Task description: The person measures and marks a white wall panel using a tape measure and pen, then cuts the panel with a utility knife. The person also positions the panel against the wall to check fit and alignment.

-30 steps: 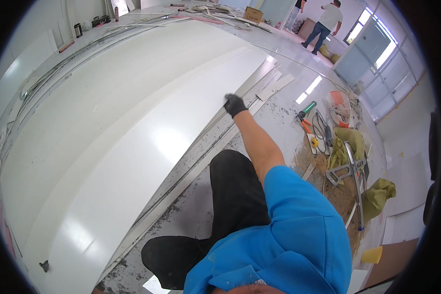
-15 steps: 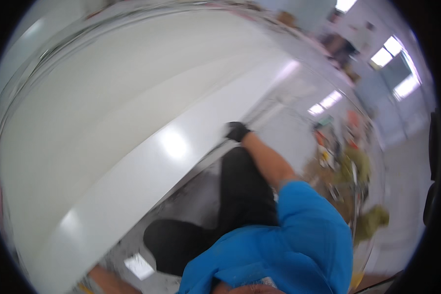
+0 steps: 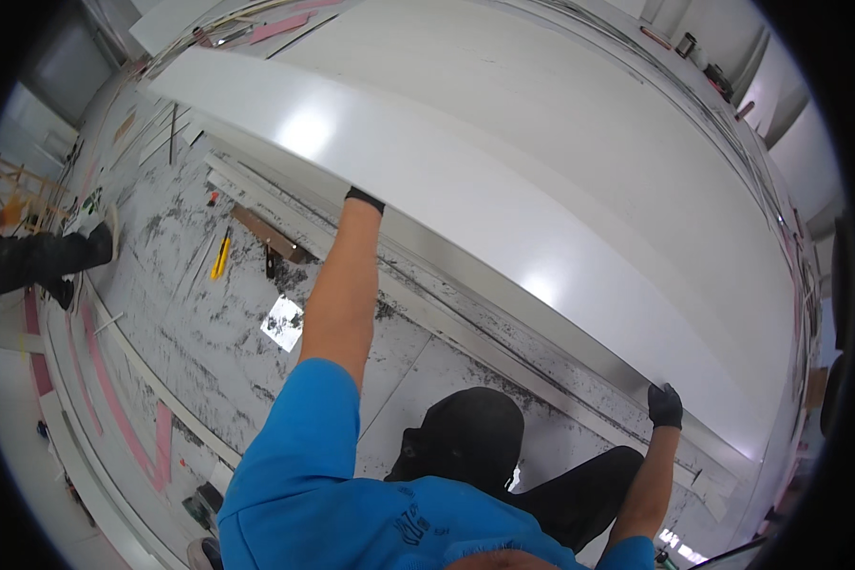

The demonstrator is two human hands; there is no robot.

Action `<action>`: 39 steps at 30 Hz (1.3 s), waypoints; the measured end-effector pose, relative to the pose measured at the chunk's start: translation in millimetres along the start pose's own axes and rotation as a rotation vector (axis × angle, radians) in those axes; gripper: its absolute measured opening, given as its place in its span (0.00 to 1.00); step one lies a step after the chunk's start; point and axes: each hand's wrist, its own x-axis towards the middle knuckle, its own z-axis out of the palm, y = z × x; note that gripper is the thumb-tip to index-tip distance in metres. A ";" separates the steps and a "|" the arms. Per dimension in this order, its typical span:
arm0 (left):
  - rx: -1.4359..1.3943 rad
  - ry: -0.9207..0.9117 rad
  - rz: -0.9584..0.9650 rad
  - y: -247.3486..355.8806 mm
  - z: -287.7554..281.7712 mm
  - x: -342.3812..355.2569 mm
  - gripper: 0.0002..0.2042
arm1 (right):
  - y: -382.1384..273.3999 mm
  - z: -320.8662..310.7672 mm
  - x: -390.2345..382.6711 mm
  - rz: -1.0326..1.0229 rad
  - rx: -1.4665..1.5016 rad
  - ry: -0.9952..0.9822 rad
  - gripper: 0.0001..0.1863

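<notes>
A large, glossy white panel stretches across the view from upper left to lower right, its near edge raised above the floor. My left hand, in a black glove, reaches under that edge left of the middle, holding the panel; its fingers are hidden beneath it. Toward the right end, my right hand, also in a black glove, is closed around the same edge. Below the panel run long, pale strips strewn with dark debris. My bent knee is close to the strips, between my arms.
A yellow utility knife and a brown block lie on the littered floor to the left. Farther left, another person's dark-clad leg shows. Pink strips lie at lower left, and long thin strips border the panel's far side.
The view has swung round sharply, so the panel now slants down to the right. My left hand, formerly out of sight by the panel, shows at its edge; my right still holds the edge.
</notes>
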 end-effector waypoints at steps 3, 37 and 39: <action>-0.055 0.010 -0.078 -35.1 -45.7 4.5 0.12 | -12.1 -7.0 -7.7 -0.093 -0.228 -0.037 0.12; 1.552 -1.815 0.900 -35.6 63.6 -484.8 0.19 | -92.9 18.2 72.3 -0.043 0.480 0.129 0.22; 1.663 -1.796 0.678 -25.0 78.0 -501.7 0.15 | -100.6 9.8 62.5 -0.059 0.498 0.142 0.21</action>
